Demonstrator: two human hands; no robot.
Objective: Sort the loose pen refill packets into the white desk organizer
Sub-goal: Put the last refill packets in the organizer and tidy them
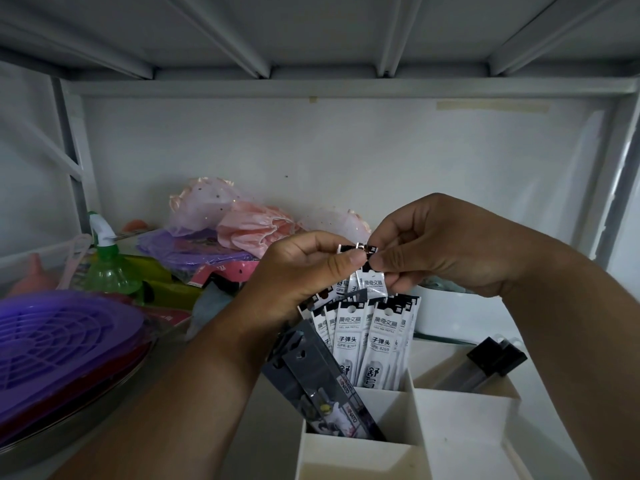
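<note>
Both hands hold a small bunch of white-and-black pen refill packets (364,268) by their top ends, above the white desk organizer (460,441). My left hand (304,271) pinches the tops from the left with thumb and curled fingers. My right hand (429,244) pinches them from the right. Below them, several white refill packets (377,344) stand upright in a back compartment. Dark grey packets (318,386) lean to the left in the front compartment. More dark packets (491,365) lie in a right compartment.
To the left sit a purple slotted lid (59,344), a green spray bottle (107,268), and pink and purple bags (242,226) against the back wall. A white shelf frame (311,88) runs overhead and down both sides.
</note>
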